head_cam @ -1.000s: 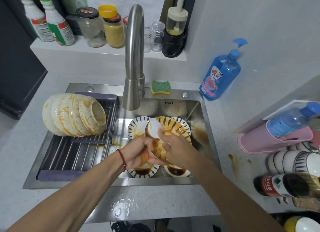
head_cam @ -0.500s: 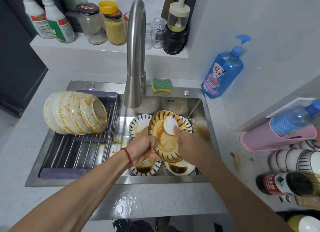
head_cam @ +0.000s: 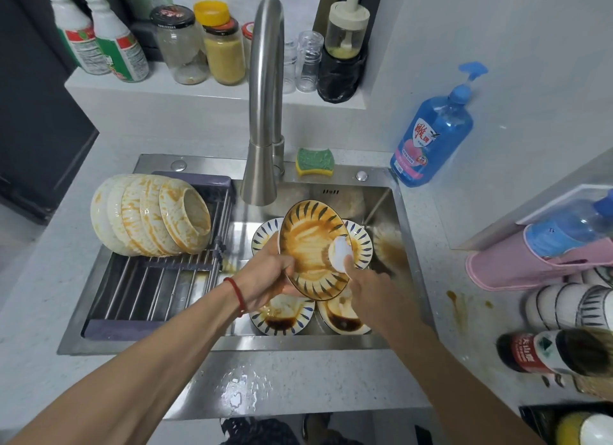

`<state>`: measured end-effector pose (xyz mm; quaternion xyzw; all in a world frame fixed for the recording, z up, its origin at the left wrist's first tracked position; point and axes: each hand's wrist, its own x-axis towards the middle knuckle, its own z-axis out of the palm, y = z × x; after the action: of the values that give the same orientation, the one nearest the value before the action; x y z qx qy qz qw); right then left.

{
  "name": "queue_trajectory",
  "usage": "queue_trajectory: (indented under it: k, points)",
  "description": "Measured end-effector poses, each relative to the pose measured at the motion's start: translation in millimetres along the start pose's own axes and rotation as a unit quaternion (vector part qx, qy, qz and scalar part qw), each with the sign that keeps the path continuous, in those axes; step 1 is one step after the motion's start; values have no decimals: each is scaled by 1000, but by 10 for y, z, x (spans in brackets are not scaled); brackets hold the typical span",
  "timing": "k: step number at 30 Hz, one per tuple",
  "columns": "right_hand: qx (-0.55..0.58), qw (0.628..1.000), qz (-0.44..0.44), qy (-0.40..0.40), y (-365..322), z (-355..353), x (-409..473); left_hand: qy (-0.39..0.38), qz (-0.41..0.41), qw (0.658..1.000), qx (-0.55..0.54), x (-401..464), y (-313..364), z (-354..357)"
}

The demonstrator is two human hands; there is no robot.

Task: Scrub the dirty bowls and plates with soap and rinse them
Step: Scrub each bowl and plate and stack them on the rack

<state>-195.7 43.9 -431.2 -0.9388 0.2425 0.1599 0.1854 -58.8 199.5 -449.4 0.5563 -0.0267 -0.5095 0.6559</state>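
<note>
Over the steel sink (head_cam: pixel 411 245) my left hand (head_cam: pixel 265 275) grips the left rim of a sauce-smeared plate (head_cam: pixel 308 245) with blue dashes, tilted toward me. My right hand (head_cam: pixel 368 285) holds a white round scrub pad (head_cam: pixel 340 253) against the plate's right inner side. Below lie several more dirty striped plates (head_cam: pixel 282 318). A row of stained white bowls (head_cam: pixel 149 215) lies on its side on the roll-up rack (head_cam: pixel 156 288) at the sink's left.
The tall faucet (head_cam: pixel 263 112) hangs just behind the plate, no water running. A green-yellow sponge (head_cam: pixel 315 161) sits on the back ledge, a blue soap pump bottle (head_cam: pixel 431 129) to its right. Jars and bottles line the shelf; stacked bowls (head_cam: pixel 570 305) and bottles crowd the right counter.
The plate has been tilted up and turned more toward me. The white pad has moved from the plate's upper part down to its right side.
</note>
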Motion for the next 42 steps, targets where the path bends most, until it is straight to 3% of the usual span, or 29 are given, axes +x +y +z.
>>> queue_trajectory:
  k: [4, 8, 12, 16, 19, 26, 32, 36, 40, 42]
  points:
    - [78, 995, -60, -35, -285, 177, -289, 15, 7, 1000, 19, -3, 29, -13]
    - [49, 999, 20, 0, -53, 132, -49, 11, 17, 999, 36, -32, 47, 3]
    - [79, 994, -52, -46, -279, 190, -318, 32, 23, 997, 60, -64, 114, 42]
    - [3, 1000, 7, -26, -78, 137, -118, 32, 28, 995, 91, -95, 158, 107]
    - [34, 997, -33, -63, -221, 194, -275, 46, 26, 994, 97, -77, 151, 104]
    - [-54, 997, 40, 35, -73, -93, 125, -2, -31, 998, 53, -107, 64, 213]
    - [47, 993, -105, 15, -300, -121, 92, -24, -54, 998, 4, -138, 58, 147]
    - [-50, 998, -39, 30, -36, -220, 247, -26, -63, 997, -31, -148, -5, 228]
    - [26, 992, -126, -10, -219, -119, -13, -21, -56, 997, -40, -134, -37, 216]
    - [7, 993, -116, 7, -70, -158, 49, -23, -56, 997, -41, -145, -36, 192]
